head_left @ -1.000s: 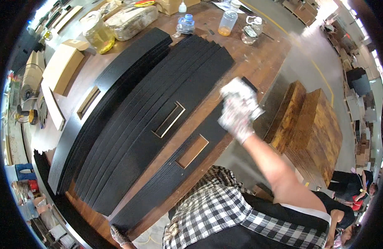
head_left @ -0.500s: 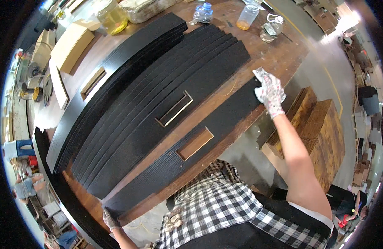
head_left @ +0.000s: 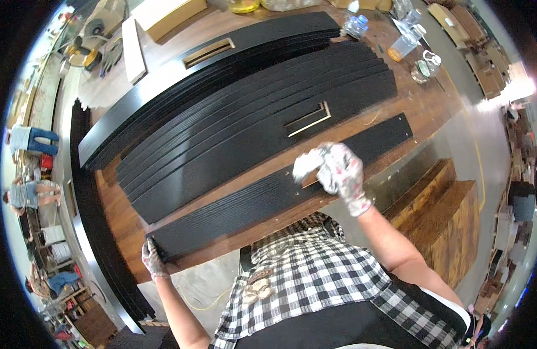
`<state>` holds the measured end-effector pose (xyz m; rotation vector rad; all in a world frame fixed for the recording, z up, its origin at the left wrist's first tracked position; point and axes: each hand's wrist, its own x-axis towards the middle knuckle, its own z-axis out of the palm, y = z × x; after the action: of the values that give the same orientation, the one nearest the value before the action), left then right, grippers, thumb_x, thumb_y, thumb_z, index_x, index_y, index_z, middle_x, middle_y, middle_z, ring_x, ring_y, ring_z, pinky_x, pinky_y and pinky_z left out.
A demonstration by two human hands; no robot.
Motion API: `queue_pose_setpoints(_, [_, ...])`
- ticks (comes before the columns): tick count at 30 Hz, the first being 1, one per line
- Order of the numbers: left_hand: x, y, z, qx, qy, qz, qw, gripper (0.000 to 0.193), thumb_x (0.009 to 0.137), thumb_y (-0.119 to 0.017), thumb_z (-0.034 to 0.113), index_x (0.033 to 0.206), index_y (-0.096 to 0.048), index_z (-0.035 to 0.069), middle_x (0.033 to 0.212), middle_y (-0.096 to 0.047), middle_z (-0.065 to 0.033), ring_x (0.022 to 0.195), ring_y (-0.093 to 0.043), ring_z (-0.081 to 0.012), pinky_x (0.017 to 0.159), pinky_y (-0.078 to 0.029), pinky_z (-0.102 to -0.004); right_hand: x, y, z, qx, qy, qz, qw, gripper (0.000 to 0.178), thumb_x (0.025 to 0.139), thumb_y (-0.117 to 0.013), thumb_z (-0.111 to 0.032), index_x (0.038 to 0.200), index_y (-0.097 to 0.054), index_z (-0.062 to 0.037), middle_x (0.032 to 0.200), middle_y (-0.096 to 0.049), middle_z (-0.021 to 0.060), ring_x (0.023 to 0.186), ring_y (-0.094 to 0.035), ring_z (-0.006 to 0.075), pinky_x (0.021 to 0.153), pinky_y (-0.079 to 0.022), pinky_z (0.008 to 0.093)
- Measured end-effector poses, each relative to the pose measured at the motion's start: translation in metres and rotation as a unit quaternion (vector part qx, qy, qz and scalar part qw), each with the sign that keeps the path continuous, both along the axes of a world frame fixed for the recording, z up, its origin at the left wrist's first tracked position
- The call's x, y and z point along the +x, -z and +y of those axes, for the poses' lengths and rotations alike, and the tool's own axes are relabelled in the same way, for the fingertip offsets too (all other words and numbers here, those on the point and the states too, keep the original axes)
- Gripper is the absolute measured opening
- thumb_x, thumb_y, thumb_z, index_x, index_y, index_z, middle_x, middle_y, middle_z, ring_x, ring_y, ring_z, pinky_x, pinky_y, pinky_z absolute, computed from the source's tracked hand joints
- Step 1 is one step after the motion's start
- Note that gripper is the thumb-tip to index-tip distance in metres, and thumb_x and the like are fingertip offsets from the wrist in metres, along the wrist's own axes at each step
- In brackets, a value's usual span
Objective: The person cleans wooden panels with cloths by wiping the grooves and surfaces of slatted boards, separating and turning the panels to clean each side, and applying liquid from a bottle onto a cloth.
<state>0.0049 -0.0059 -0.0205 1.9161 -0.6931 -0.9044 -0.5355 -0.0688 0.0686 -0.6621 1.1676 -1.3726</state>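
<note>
A long black board (head_left: 262, 195) with a rectangular cut-out lies along the near edge of the wooden workbench (head_left: 437, 104). My gloved left hand (head_left: 153, 259) grips the board's left end. My gloved right hand (head_left: 341, 171) presses a white rag (head_left: 308, 164) onto the board over its cut-out. Behind it lies a fanned stack of similar black boards (head_left: 239, 110), one showing a rectangular slot (head_left: 307, 119).
Plastic bottles (head_left: 354, 24) and a cup (head_left: 403, 46) stand at the bench's far right end. Wooden blocks (head_left: 163, 14) lie at the far left. A stack of brown timber (head_left: 449, 215) sits on the floor to my right. People (head_left: 29, 195) stand far left.
My right hand with the rag has moved left along the near board, from its right end to the cut-out. My left hand stays at the board's left end.
</note>
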Motion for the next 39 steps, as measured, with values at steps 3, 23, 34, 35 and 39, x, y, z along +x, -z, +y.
queue_pose_setpoints(3, [-0.019,-0.013,-0.007,0.005,0.005,0.017,1.000,0.035,0.093,-0.056,0.030,0.107,-0.062,-0.001,0.093,-0.063,-0.0015,0.079,-0.053,-0.0105,0.070,-0.045,-0.0247,0.004,0.014,-0.027,-0.243,-0.017,0.602,0.761,0.040,0.077,-0.067,-0.015,0.113,-0.057,-0.0011,0.104,-0.061,0.0114,0.095,-0.061,0.0194,0.086,-0.049,0.0309])
queue_pose_setpoints(23, [-0.032,-0.029,0.007,-0.010,0.031,0.039,0.999,0.033,0.095,-0.052,0.027,0.107,-0.062,-0.002,0.092,-0.064,-0.0028,0.083,-0.056,-0.0107,0.075,-0.047,-0.0259,0.131,0.043,0.029,-0.265,-0.314,0.762,0.500,0.063,0.077,-0.061,-0.033,0.130,-0.047,-0.0030,0.138,-0.038,0.0233,0.131,-0.031,0.0399,0.109,-0.018,0.0545])
queue_pose_setpoints(34, [-0.029,-0.012,0.009,-0.019,-0.053,0.180,0.982,0.062,0.100,-0.030,0.046,0.093,-0.065,-0.005,0.081,-0.065,-0.0034,0.070,-0.052,-0.0125,0.067,-0.044,-0.0311,0.339,0.015,0.019,-0.528,-0.432,0.523,0.512,0.049,0.073,-0.062,-0.028,0.115,-0.058,-0.0022,0.126,-0.052,0.0191,0.120,-0.046,0.0355,0.104,-0.030,0.0503])
queue_pose_setpoints(35, [-0.030,-0.007,0.005,-0.051,-0.041,0.184,0.981,0.060,0.100,-0.032,0.045,0.095,-0.066,-0.004,0.084,-0.066,-0.0039,0.072,-0.054,-0.0118,0.069,-0.045,-0.0290,0.328,0.017,0.018,-0.528,-0.458,0.503,0.509,0.051,0.070,-0.065,-0.028,0.115,-0.059,-0.0033,0.126,-0.052,0.0181,0.120,-0.046,0.0353,0.103,-0.031,0.0506])
queue_pose_setpoints(39, [-0.032,-0.010,0.010,-0.059,-0.045,0.210,0.975,0.060,0.099,-0.033,0.046,0.103,-0.065,-0.004,0.089,-0.067,-0.0069,0.079,-0.060,-0.0138,0.076,-0.047,-0.0280,0.250,0.032,0.025,-0.490,-0.411,0.568,0.518,0.066,0.058,-0.075,-0.035,0.116,-0.060,-0.0074,0.130,-0.051,0.0144,0.123,-0.044,0.0353,0.104,-0.029,0.0546])
